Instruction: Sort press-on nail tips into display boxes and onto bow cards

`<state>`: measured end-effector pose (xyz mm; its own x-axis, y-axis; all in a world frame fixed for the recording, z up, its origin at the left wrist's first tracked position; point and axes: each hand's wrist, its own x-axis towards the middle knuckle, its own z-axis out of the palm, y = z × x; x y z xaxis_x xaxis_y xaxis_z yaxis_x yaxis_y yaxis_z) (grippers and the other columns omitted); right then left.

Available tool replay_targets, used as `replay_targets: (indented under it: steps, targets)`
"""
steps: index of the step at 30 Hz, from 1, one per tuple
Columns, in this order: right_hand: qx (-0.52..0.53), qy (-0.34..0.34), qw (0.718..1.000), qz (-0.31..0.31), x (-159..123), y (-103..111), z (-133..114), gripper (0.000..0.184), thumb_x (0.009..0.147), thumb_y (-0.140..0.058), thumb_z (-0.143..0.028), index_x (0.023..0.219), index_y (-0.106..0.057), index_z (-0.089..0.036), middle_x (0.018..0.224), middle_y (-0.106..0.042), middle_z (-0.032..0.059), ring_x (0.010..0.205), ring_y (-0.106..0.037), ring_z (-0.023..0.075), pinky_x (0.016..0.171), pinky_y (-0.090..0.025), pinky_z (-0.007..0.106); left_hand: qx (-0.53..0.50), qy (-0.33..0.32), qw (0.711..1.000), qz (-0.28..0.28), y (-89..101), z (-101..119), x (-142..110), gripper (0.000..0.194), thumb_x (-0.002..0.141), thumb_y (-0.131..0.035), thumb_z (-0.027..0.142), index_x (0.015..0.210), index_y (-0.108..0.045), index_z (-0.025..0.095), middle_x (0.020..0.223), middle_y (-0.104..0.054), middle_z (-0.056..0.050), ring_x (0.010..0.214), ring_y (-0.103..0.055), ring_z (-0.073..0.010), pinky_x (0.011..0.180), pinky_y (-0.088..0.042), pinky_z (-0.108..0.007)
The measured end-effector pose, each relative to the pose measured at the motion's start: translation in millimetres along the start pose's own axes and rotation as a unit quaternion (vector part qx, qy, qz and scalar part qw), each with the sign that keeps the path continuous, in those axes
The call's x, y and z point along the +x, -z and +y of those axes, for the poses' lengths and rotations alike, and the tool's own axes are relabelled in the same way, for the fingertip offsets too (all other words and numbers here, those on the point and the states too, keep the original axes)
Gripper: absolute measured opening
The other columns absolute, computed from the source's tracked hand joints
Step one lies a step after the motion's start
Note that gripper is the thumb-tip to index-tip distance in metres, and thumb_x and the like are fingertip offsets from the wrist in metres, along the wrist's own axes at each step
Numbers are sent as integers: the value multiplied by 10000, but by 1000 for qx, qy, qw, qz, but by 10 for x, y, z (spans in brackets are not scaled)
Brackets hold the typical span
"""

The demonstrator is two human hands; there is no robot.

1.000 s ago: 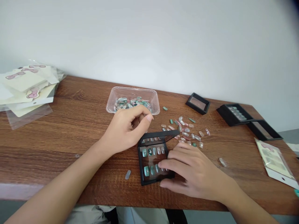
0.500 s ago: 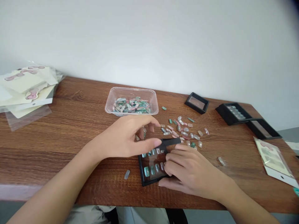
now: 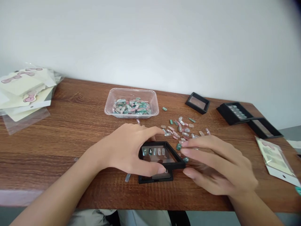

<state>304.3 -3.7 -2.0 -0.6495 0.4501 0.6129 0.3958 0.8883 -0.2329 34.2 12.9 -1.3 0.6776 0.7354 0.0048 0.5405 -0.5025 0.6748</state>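
Note:
A black-framed clear display box (image 3: 160, 153) lies at the middle of the wooden desk (image 3: 58, 141), with a row of press-on nails (image 3: 154, 152) showing through its raised panel. Its lower black base (image 3: 155, 178) sits beneath. My left hand (image 3: 127, 150) grips the panel, thumb on its front edge. My right hand (image 3: 216, 164) hovers at the box's right corner, fingers apart and holding nothing. Loose press-on nails (image 3: 182, 131) lie scattered just beyond, and a green nail (image 3: 179, 146) lies near my right fingertips. A single pale nail (image 3: 127, 177) lies partly behind the base.
A clear plastic tub (image 3: 131, 103) of nails stands behind my hands. Black display boxes (image 3: 197, 103) (image 3: 232, 113) (image 3: 264, 128) sit at the back right. Printed packets in plastic (image 3: 25, 91) are piled at the left, and another packet (image 3: 275, 158) lies right.
The box's upper panel has swung down from upright and now lies tilted over the base. My left hand has moved onto it, and my right hand has moved off the box to the right.

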Motion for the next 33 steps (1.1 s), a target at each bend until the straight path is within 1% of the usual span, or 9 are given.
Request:
replay_targets:
  steps: [2,4,7,11,15,20,26,30,33]
  targets:
    - [0,12,999,-30,30,5,26,157,947,-642,-299,1063,-697,-209,1009,-746,102,880,-734,209,720,-609,328,20,-2,1000,1,-27,20,-9,718,780,-712,616,1376,-538,256,1178,-746,-89,1028,-711,-336,873,-515,-436]
    - [3,10,999,-31,36,3,34,155,955,-611,-308,1025,-709,-209,978,-747,93,853,-733,203,710,-608,329,51,2,999,6,-64,43,-21,747,765,-721,610,1389,-508,259,1224,-730,-96,1056,-705,-350,883,-513,-460]
    - [-1,-5,1000,-6,20,7,49,148,953,-604,-298,990,-717,-211,928,-741,85,785,-712,192,672,-594,324,102,4,995,20,-131,71,-30,816,744,-723,597,1425,-433,253,1251,-712,-108,1041,-703,-367,843,-518,-476]
    - [-9,-21,999,27,14,25,87,131,946,-604,-276,968,-719,-214,901,-727,80,760,-694,194,654,-574,331,151,-21,988,27,-209,76,-17,885,731,-714,586,1458,-360,226,1271,-691,-124,1031,-695,-369,819,-517,-478]
    - [-4,-23,999,30,28,20,103,112,945,-604,-236,958,-710,-204,881,-719,76,767,-686,189,661,-565,328,184,-25,983,11,-262,75,5,878,734,-720,576,1460,-373,225,1306,-650,-112,1076,-662,-367,812,-524,-493]
    - [-4,-23,999,36,29,6,110,95,932,-611,-195,948,-704,-192,878,-717,74,774,-678,182,671,-561,323,207,-28,978,2,-310,85,19,903,723,-750,539,1472,-393,184,1307,-608,-126,1103,-615,-366,891,-511,-517]
    - [1,-28,999,42,16,-2,132,103,926,-613,-168,966,-702,-203,878,-712,68,776,-677,186,682,-570,333,222,-41,974,4,-346,73,26,863,719,-746,533,1418,-454,120,1206,-604,-137,1060,-585,-369,923,-467,-543]
    - [2,-46,998,36,4,-24,160,105,912,-640,-130,969,-699,-195,913,-716,66,821,-682,185,741,-567,329,226,-52,973,19,-375,68,20,894,742,-731,508,1447,-405,64,1289,-595,-171,1124,-558,-370,986,-423,-534]
    - [10,-67,998,18,-8,-41,201,131,914,-665,-175,1039,-688,-206,977,-714,73,887,-687,207,808,-564,355,218,-52,974,25,-390,64,16,937,740,-744,508,1481,-363,79,1327,-590,-161,1160,-543,-363,1023,-391,-528]
